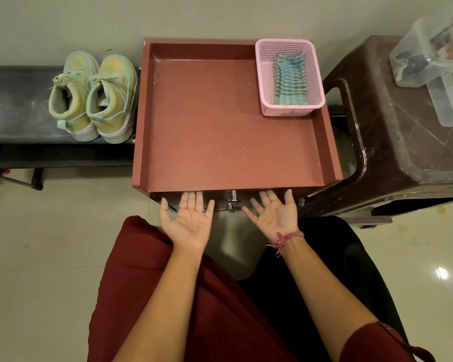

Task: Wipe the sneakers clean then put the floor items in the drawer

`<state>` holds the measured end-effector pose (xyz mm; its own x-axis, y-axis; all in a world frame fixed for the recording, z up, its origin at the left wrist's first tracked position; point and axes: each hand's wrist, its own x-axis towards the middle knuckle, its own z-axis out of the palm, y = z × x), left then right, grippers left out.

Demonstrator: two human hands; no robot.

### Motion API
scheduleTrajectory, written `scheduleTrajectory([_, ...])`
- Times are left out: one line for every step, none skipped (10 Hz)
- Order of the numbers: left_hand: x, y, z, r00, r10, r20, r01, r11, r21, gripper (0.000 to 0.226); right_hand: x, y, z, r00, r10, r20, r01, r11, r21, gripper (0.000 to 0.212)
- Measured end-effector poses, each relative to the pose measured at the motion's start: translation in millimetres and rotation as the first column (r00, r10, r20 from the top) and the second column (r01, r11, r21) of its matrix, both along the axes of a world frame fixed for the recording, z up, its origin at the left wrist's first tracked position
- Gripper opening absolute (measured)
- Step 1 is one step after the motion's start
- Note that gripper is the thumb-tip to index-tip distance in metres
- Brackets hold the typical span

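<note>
A pair of pale green-yellow sneakers (93, 96) stands side by side on a low dark bench (16, 105) at the left. Beside them is a reddish-brown cabinet with a tray-like top (220, 126). A pink mesh basket (289, 77) sits in its far right corner and holds a striped blue-green cloth (289, 81). Two metal drawer knobs (232, 199) show on the cabinet's front. My left hand (187, 220) and my right hand (273, 216) are both palm-up with straight fingers, just in front of the cabinet on either side of the knobs, holding nothing.
A dark brown plastic stool (392, 142) stands right of the cabinet and carries clear plastic containers (434, 53). A pale glossy tiled floor (42, 257) lies around me. My lap, in dark red and black cloth, fills the bottom of the view.
</note>
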<state>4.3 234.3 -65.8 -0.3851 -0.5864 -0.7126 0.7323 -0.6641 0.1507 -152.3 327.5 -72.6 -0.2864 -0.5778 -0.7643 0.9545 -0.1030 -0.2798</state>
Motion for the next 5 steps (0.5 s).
scheduleTrajectory([-2,-4,6,0.998,-0.049,0.032,0.049,0.999,-0.016,0.081,2,-2,1,1.0,-0.008,0.007,0.008,1.0,-0.01,0.075])
scheduleTrajectory([2,-6,12,0.988,-0.113,0.102,0.115,0.993,-0.018,0.081,4,1,6,1.0,-0.018,-0.008,0.018,1.0,-0.01,0.08])
scheduleTrajectory([6,-3,24,0.983,-0.123,0.139,0.127,0.992,-0.016,0.075,3,3,17,1.0,-0.021,-0.005,0.021,1.0,-0.007,0.083])
scheduleTrajectory([13,2,36,0.971,-0.14,0.193,0.15,0.988,-0.037,0.065,2,12,34,0.999,-0.027,-0.028,0.027,0.999,-0.028,0.084])
scheduleTrajectory([20,9,48,0.972,-0.138,0.192,0.155,0.985,-0.077,0.061,3,20,48,0.998,-0.019,-0.063,0.017,0.999,-0.041,0.083])
